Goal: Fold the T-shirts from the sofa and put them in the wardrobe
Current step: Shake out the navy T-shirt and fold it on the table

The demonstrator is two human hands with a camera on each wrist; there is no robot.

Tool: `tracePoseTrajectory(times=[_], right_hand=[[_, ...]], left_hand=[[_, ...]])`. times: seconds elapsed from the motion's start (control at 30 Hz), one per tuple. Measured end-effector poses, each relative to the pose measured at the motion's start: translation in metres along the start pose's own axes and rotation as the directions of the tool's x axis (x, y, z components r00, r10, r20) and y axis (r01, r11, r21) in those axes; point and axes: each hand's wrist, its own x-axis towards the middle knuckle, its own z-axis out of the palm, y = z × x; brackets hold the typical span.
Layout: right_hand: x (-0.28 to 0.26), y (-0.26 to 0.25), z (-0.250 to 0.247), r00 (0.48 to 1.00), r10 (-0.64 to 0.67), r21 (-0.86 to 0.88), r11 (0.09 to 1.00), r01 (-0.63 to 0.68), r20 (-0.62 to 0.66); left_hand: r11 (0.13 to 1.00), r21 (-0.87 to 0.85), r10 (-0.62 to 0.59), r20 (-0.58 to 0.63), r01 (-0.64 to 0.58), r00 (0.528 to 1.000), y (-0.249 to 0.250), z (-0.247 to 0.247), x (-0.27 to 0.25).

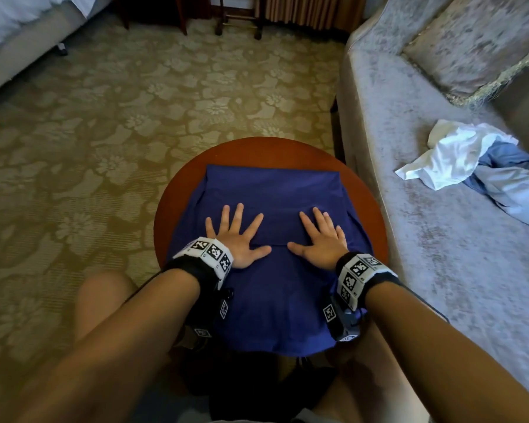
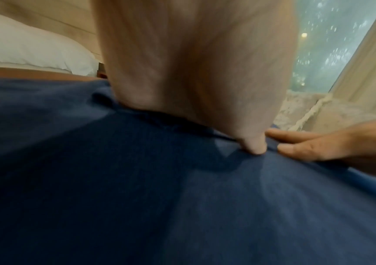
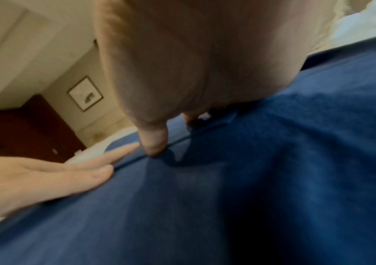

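Note:
A dark blue T-shirt (image 1: pixel 272 190) lies partly folded on a small round wooden table (image 1: pixel 257 148), its lower part hanging over the near edge. My left hand (image 1: pixel 237 230) lies flat on it with fingers spread. My right hand (image 1: pixel 321 235) presses flat beside it, thumbs pointing at each other along a fold edge. The left wrist view shows the blue T-shirt (image 2: pixel 137 197) and my left hand's thumb tip (image 2: pixel 256 148) on the cloth. In the right wrist view my right hand (image 3: pixel 182 62) rests on the T-shirt (image 3: pixel 273 179). A white T-shirt (image 1: pixel 452 154) and a light blue one (image 1: pixel 510 184) lie crumpled on the sofa (image 1: pixel 425 239).
The grey sofa runs along the right, with a cushion (image 1: pixel 477 47) at its back. A bed (image 1: pixel 19 35) stands at the far left, and dark furniture legs (image 1: pixel 235 22) at the far wall. Patterned carpet (image 1: pixel 104 132) covers the floor around the table.

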Motion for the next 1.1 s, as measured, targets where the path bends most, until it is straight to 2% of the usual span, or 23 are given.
tracePoseTrajectory(times=[0.07, 0.2, 0.47, 0.6, 0.67, 0.77, 0.83, 0.93, 1.03, 1.1], right_hand=[[0.006, -0.002, 0.001, 0.999, 0.032, -0.048, 0.998, -0.03, 0.044], [0.027, -0.007, -0.014, 0.994, 0.067, -0.037, 0.997, -0.064, 0.091], [0.083, -0.016, -0.045, 0.992, 0.087, -0.026, 0.996, -0.085, 0.086], [0.094, -0.017, -0.049, 0.993, 0.091, -0.033, 0.996, -0.089, 0.079], [0.091, -0.017, -0.047, 0.996, 0.083, -0.027, 0.996, -0.082, 0.046], [0.086, -0.019, -0.047, 0.996, 0.04, 0.052, 0.998, -0.036, -0.081], [0.078, -0.027, -0.046, 0.983, 0.005, 0.127, 0.992, 0.019, -0.182], [0.061, -0.05, -0.04, 0.954, -0.033, 0.242, 0.964, 0.109, -0.298], [0.039, -0.073, -0.025, 0.946, -0.04, 0.325, 0.934, 0.15, -0.321], [0.026, -0.085, -0.013, 0.948, -0.041, 0.352, 0.923, 0.158, -0.316]], left_hand=[[0.999, 0.041, -0.001, -0.037, 0.003, 0.999, -0.005, 0.003, 0.007], [0.999, 0.049, 0.021, -0.041, -0.019, 0.999, -0.012, -0.018, 0.03], [0.999, 0.052, -0.006, -0.05, 0.009, 0.999, -0.016, -0.057, 0.077], [1.0, 0.02, 0.008, -0.07, -0.006, 0.998, -0.019, -0.062, 0.086], [0.997, -0.063, 0.032, -0.132, -0.041, 0.991, -0.022, -0.061, 0.081], [0.965, -0.231, 0.041, -0.32, -0.12, 0.946, -0.033, -0.065, 0.066], [0.937, -0.331, -0.037, -0.415, -0.113, 0.909, -0.042, -0.067, 0.051], [0.891, -0.451, -0.275, -0.45, 0.049, 0.85, -0.06, -0.066, 0.026], [0.768, -0.595, -0.519, -0.363, 0.236, 0.774, -0.077, -0.055, 0.003], [0.678, -0.663, -0.61, -0.269, 0.316, 0.746, -0.086, -0.044, -0.008]])
